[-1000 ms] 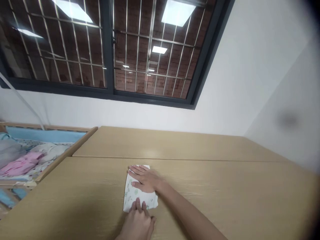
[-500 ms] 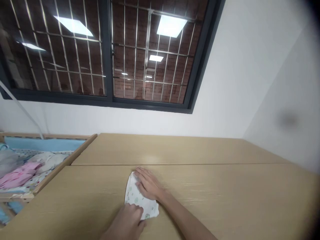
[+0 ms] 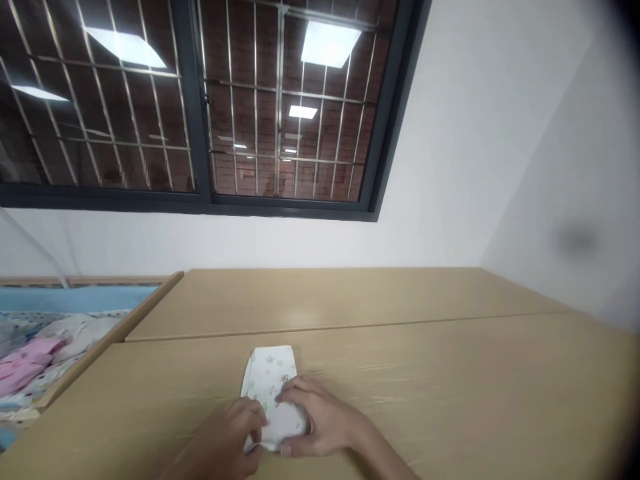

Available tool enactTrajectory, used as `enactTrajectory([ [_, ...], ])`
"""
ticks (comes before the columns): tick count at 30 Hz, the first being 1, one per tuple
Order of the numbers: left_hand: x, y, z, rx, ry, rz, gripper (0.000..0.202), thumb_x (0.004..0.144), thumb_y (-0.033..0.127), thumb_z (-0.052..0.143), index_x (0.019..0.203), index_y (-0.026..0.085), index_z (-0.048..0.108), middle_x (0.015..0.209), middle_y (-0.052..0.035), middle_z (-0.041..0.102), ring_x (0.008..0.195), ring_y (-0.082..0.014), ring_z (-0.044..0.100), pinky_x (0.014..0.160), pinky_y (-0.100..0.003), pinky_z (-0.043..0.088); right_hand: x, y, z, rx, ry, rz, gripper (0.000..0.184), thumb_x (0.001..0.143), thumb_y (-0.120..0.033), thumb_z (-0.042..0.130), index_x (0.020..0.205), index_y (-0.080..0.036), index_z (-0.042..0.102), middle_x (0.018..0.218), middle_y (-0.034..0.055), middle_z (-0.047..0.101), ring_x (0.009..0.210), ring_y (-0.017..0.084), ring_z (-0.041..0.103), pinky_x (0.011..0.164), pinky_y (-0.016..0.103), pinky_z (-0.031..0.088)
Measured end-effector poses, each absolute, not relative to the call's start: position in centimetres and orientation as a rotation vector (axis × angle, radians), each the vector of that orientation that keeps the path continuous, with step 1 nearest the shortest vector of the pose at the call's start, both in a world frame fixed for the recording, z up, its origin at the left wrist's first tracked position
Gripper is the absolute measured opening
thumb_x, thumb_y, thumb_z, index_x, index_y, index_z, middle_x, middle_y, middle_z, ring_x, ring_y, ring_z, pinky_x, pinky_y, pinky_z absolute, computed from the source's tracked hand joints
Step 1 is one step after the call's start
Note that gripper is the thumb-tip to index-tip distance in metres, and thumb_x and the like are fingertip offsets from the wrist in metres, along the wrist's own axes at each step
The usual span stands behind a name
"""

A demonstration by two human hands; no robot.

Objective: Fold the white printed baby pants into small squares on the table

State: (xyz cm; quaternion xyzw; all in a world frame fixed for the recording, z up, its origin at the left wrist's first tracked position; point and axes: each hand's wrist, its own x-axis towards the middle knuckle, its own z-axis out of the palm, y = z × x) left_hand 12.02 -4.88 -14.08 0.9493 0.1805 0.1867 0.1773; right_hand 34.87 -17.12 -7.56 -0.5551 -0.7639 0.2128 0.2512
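Note:
A small folded white cloth (image 3: 267, 377) with a pale printed pattern lies on the light wooden table (image 3: 425, 373), near its front edge. My left hand (image 3: 235, 433) grips the cloth's near left corner, fingers curled on it. My right hand (image 3: 320, 423) pinches the near right edge, fingers bent around the fabric. The far half of the cloth lies flat and uncovered.
A wooden crib (image 3: 115, 327) stands against the table's left side, holding pink (image 3: 25, 367) and white clothes (image 3: 75, 327) on a blue-lined mattress. A white wall and a barred dark window (image 3: 200, 107) are behind. A seam (image 3: 350, 327) splits the tabletop into two boards.
My right hand slid from the cloth's far part back to its near right edge and curled on it. My left hand took the near left corner. The view shifted slightly.

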Motion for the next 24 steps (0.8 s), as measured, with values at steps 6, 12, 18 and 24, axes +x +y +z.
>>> enactTrajectory([
  [6,12.8,-4.5,-12.9,2.500,0.643,0.373,0.014,0.075,0.014,0.055,0.084,0.023,0.060,0.094,-0.0007,0.070,0.092,-0.0177,0.065,0.084,-0.028,0.050,35.7,-17.4,-8.0,-1.512,-2.124,0.667,0.084,0.066,-0.039,0.084,0.142,-0.023,0.053,0.144,0.0129,0.054,0.133,0.033,0.050,0.111,0.042,0.038],
  [12,11.5,-3.7,-11.2,2.430,0.645,0.378,0.030,0.076,0.020,0.062,0.105,0.028,0.064,0.117,0.0023,0.070,0.111,-0.0198,0.064,0.098,-0.029,0.050,35.7,-17.0,-8.6,-1.431,-2.052,0.578,0.052,0.080,-0.009,0.057,0.129,-0.023,0.064,0.130,0.0090,0.066,0.122,0.024,0.061,0.108,0.038,0.044],
  [18,9.8,-1.8,-11.7,2.471,0.543,0.316,0.059,0.062,0.022,0.078,0.119,0.030,0.064,0.141,-0.0044,0.060,0.131,-0.0249,0.054,0.111,-0.036,0.045,35.7,-17.0,-9.0,-1.416,-1.926,0.588,0.044,0.085,-0.011,0.053,0.125,-0.021,0.067,0.131,0.0093,0.067,0.121,0.023,0.062,0.105,0.037,0.047],
  [24,10.0,-1.0,-11.9,2.334,0.517,0.394,0.032,0.077,0.031,0.065,0.108,0.027,0.070,0.133,-0.0049,0.066,0.126,-0.0230,0.059,0.109,-0.034,0.046,36.1,-16.7,-8.0,-1.516,-1.803,0.784,0.028,0.095,-0.029,0.054,0.116,-0.023,0.071,0.099,0.0042,0.074,0.082,0.019,0.065,0.073,0.028,0.051],
])
